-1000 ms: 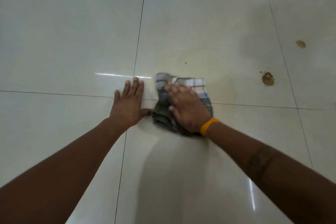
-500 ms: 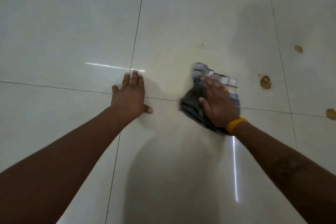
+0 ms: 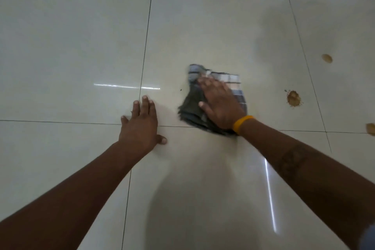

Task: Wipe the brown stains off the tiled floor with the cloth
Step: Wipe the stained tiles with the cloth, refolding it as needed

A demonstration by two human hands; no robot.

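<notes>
Head view: right hand (image 3: 220,103) presses flat, fingers straight, on a soft, limp checked cloth (image 3: 211,99) bunched at centre of the glossy tiled floor (image 3: 81,36). Left hand (image 3: 142,124) braces flat at nine o'clock. Brown stains (image 3: 293,98) lie at three o'clock. Likely light; palm pressure suits it.

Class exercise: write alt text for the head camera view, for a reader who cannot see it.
A person's right hand presses a checked cloth flat on a glossy tiled floor, while the left hand rests flat beside it. Three brown stains lie unwiped to the right.
</notes>
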